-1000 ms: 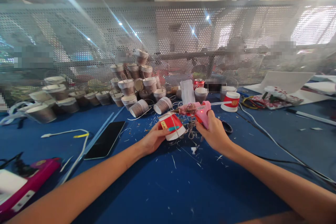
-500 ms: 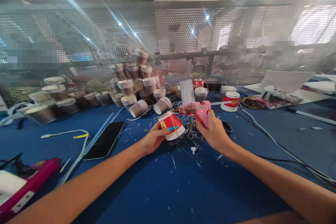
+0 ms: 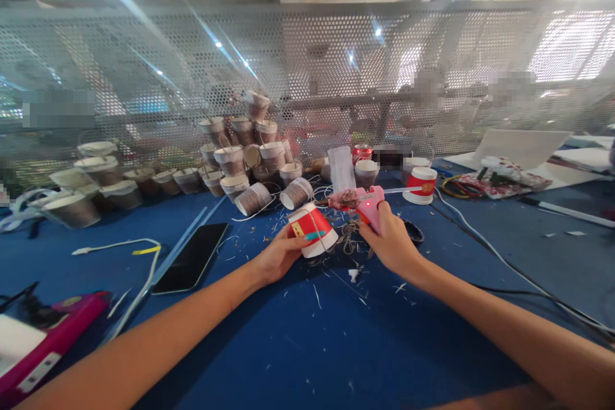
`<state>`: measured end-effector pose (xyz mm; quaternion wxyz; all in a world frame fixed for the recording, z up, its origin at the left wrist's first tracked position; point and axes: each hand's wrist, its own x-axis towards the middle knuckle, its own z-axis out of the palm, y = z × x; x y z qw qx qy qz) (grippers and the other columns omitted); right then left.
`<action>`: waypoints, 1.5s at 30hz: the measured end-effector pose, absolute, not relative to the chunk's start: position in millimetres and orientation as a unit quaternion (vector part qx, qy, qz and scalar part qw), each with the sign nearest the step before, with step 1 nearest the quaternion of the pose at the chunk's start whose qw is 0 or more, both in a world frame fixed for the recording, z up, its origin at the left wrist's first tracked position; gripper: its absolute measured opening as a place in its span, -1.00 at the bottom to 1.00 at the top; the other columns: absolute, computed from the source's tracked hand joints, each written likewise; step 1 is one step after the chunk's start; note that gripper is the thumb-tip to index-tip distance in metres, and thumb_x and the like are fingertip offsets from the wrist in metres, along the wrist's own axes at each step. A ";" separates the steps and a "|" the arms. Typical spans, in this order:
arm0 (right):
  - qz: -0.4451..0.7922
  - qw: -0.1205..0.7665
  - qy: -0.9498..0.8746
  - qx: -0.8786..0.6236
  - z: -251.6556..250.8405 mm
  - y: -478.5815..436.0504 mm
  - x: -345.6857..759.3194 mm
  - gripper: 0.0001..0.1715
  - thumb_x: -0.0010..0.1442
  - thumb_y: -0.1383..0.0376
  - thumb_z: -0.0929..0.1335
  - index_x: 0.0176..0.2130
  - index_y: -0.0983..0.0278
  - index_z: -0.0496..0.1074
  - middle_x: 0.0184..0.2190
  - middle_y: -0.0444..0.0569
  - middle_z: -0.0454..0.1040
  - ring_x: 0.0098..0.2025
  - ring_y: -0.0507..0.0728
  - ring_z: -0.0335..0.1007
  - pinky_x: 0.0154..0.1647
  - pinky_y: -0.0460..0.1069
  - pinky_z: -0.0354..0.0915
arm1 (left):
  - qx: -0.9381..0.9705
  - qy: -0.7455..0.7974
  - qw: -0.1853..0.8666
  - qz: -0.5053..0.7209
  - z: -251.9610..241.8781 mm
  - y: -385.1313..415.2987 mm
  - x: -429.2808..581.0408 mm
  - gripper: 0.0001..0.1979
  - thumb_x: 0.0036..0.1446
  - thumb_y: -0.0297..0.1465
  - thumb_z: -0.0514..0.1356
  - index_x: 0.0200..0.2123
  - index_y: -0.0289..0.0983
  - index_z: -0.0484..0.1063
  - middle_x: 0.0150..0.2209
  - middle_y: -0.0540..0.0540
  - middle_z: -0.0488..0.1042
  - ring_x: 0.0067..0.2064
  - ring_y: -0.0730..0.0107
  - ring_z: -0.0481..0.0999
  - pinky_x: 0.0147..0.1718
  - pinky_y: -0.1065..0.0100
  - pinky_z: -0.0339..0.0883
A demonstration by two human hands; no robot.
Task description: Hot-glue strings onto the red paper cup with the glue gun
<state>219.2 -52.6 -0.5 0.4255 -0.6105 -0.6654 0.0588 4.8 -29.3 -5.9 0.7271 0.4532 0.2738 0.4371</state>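
Note:
My left hand (image 3: 281,253) is closed round a red and white paper cup (image 3: 323,225), which is tilted, with a thin cord running over its side. In my right hand (image 3: 394,237) is a pink hot glue gun (image 3: 369,204) with a small red light lit. Its nozzle points left at the upper edge of the cup; whether the tip touches it I cannot tell. A clear glue stick (image 3: 394,190) juts from the gun's back. Below the gun lies a tangle of thin cord (image 3: 350,237).
Cord-wrapped cups (image 3: 230,160) are stacked at the back left. Another red and white cup (image 3: 421,186) stands right of the gun. A phone (image 3: 191,257), a magenta power strip (image 3: 62,333) and a white cable (image 3: 156,256) lie left. A soda can (image 3: 362,152) stands behind; scraps litter the blue table (image 3: 288,346).
Almost nothing differs. The whole view has shifted very slightly; both hands keep the cup and the glue gun in the same position relative to each other.

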 end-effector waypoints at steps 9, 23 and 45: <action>0.056 0.348 -0.624 -0.697 8.5 -49.4 227.9 -0.63 0.03 0.09 0.23 -0.28 0.33 0.20 -0.47 0.12 0.39 -0.45 0.20 0.33 -0.48 0.00 0.11 | 0.446 0.266 0.736 0.435 -5.7 -28.6 4.0 -0.53 -0.28 -0.49 0.36 -0.18 -0.34 0.45 -0.26 -0.11 0.57 -0.20 0.25 0.52 -0.11 0.24 0.29; -0.037 0.261 -0.494 -0.828 1.6 -26.0 263.3 -0.25 -0.04 0.10 0.30 -0.03 0.63 0.16 -0.04 0.53 0.14 0.04 0.55 0.06 -0.09 0.25 0.11 | 0.463 0.273 0.720 0.439 -2.8 -34.4 4.2 -0.46 -0.31 -0.50 0.39 -0.15 -0.32 0.39 -0.23 -0.12 0.54 -0.19 0.23 0.51 -0.10 0.20 0.30; 0.286 0.471 -0.730 -0.404 15.0 -84.8 197.4 -0.75 0.07 0.20 0.32 -0.25 0.26 0.23 -0.31 -0.04 0.33 -0.30 0.07 0.23 -0.26 0.01 0.20 | 0.573 0.332 0.617 0.425 -5.2 -37.8 10.9 -0.34 -0.33 -0.48 0.41 -0.08 -0.29 0.27 -0.16 -0.14 0.49 -0.15 0.23 0.48 -0.10 0.16 0.29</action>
